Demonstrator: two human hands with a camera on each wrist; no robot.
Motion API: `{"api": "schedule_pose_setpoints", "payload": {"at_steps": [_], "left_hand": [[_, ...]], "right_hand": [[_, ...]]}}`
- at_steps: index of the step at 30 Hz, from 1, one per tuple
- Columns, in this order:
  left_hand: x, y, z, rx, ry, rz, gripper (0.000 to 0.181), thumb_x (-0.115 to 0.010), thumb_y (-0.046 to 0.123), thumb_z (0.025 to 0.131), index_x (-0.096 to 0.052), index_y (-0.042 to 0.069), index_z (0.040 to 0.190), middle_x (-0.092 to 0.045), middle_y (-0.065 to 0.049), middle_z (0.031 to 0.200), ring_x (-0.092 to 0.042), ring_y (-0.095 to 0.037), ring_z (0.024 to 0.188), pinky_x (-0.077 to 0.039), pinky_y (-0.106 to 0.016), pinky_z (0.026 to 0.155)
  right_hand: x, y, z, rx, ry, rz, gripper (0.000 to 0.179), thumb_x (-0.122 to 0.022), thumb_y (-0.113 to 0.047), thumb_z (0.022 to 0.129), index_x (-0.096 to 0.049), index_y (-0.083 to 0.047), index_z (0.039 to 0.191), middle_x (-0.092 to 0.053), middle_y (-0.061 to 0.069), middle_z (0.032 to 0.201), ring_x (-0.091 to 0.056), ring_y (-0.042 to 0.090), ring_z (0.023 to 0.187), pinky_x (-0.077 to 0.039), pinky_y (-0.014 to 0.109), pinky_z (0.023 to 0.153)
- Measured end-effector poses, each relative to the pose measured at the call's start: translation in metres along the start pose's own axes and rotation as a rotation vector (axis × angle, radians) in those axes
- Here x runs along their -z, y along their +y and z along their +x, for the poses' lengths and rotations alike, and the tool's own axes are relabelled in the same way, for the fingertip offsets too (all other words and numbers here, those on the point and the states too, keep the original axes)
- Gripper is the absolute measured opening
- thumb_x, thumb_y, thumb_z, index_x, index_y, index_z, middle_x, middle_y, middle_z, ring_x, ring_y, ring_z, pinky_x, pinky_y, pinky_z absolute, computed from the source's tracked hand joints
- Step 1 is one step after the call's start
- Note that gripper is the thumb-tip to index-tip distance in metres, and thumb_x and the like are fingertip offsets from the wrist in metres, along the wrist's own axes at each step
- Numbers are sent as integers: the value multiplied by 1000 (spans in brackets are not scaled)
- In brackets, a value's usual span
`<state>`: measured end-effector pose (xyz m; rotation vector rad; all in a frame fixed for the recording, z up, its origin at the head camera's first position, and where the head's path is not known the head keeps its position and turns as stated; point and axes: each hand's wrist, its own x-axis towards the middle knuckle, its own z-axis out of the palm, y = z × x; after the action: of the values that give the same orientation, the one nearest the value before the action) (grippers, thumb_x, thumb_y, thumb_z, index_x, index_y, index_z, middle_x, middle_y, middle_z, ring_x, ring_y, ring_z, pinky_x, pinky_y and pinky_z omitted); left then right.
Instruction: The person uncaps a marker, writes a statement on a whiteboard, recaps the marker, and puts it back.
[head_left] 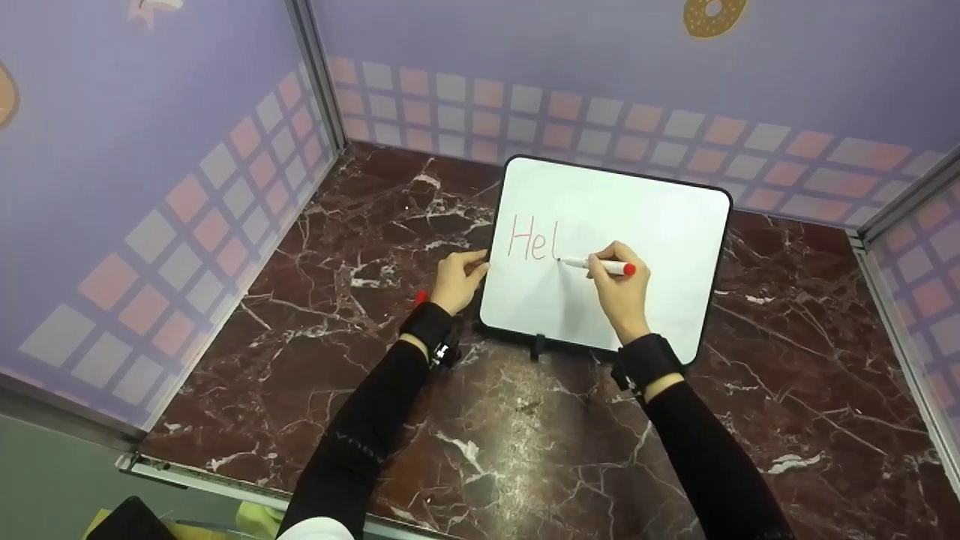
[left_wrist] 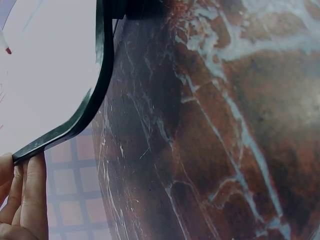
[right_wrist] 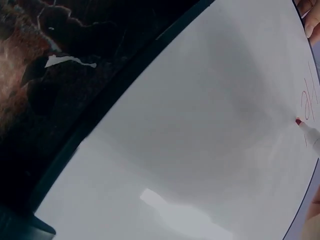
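Observation:
A black-framed whiteboard [head_left: 675, 232] stands tilted back, with red letters "Hel" [head_left: 534, 238] on its left part. My right hand [head_left: 624, 289] grips a white marker [head_left: 577, 262] with a red end; its tip is at the foot of the "l". In the right wrist view the red tip of the marker [right_wrist: 310, 134] is on or very near the white surface. My left hand [head_left: 456, 281] pinches the board's left edge. The left wrist view shows fingers [left_wrist: 35, 195] of that hand at the black frame [left_wrist: 102, 75].
A red cap-like piece [head_left: 421, 298] lies beside my left wrist, partly hidden. The brown marble-patterned table [head_left: 315, 360] meets purple walls with pink and grey squares [head_left: 450, 86] behind and at both sides. A small black foot [head_left: 538, 346] juts from the board's lower edge.

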<state>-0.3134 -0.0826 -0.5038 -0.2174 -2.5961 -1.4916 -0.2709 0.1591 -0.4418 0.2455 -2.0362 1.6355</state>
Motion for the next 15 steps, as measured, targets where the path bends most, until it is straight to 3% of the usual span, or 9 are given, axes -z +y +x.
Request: {"api": "schedule_pose_setpoints", "payload": {"at_steps": [7,10,15], "left_hand": [[1,0,0,8,-7,-9,35,-63,11,97,-63,-2,129,-73,-20,110,-72,-31,87,-59,-37,78],[0,-1,0,7,0,-5,35,-63,12,97,-63,-2,129,-73,-19,109,-72,-30,85,-59,-36,77],[1,0,-1,10,-1,-2,35,-63,13,97,-64,1,129,-74,-17,104,-70,-29,80,-56,-35,72]], "right_hand": [[0,-5,10,30,73,22,11,-61,8,89,-61,17,84,-63,14,74,-61,9,65,-46,15,59],[-2,-7,16,31,86,36,11,-62,7,89,-62,18,87,-64,21,78,-62,8,67,-49,15,62],[-4,-6,21,7,97,30,11,-62,6,90,-64,17,89,-65,27,83,-66,28,72,-51,15,65]]}}
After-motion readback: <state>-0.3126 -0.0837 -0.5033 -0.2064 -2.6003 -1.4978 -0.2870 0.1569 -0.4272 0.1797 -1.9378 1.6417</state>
